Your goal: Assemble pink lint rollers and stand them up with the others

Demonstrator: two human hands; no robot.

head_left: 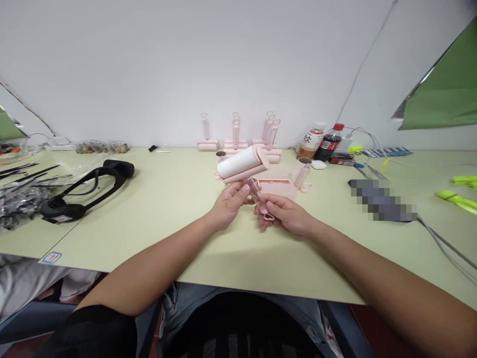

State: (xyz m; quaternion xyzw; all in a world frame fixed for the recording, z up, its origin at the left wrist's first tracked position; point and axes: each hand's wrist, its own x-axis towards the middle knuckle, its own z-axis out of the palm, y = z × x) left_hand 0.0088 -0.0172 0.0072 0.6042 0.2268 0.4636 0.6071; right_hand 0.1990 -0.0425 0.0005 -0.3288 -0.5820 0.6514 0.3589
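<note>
Both hands hold one pink lint roller (242, 165), raised above the table and tilted, its white sheet roll uppermost. My left hand (230, 203) is closed around the upper part of the clear pink handle, just under the roll. Lower down, my right hand (285, 214) grips the handle's end, where a heart-shaped loop hangs out. Behind the hands lies an open pink cover (276, 187). A roller part with a clear handle (301, 174) stands to its right, and another one (221, 156) is partly hidden behind the held roller.
Several pink lint rollers (235, 136) stand along the wall. At the back right are a cola bottle (331, 141) and a white-capped drink bottle (312, 139). A black headset (93, 189) and bagged parts (22, 204) lie left. A blurred dark object (382, 200) with a cable lies right.
</note>
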